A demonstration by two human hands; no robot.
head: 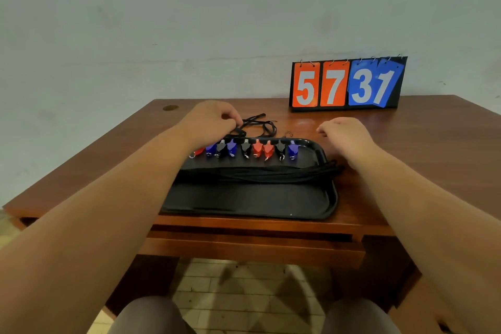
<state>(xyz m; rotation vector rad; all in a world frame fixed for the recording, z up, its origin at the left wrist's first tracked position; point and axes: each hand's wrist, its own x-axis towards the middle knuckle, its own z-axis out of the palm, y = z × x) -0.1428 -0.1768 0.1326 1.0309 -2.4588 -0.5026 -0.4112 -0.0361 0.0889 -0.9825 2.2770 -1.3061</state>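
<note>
Cord, black, loose: lies in loops on the table just beyond the far edge of the tray, one end pinched in the curled fingers of the left hand. That hand sits over the tray's far left corner, clamped on the cord.
Right hand: near the tray's far right corner, fingers loosely curled, nothing in them; whether it touches the table cannot be told.
Whistles: one row along the far side of the tray, red, blue and black, each with a small metal ring.
Bundle of cords: black, laid across the middle of the tray, right end over the rim.
Score board: upright at the back right of the table, reading 5 7 in orange, 3 1 in blue.
</note>
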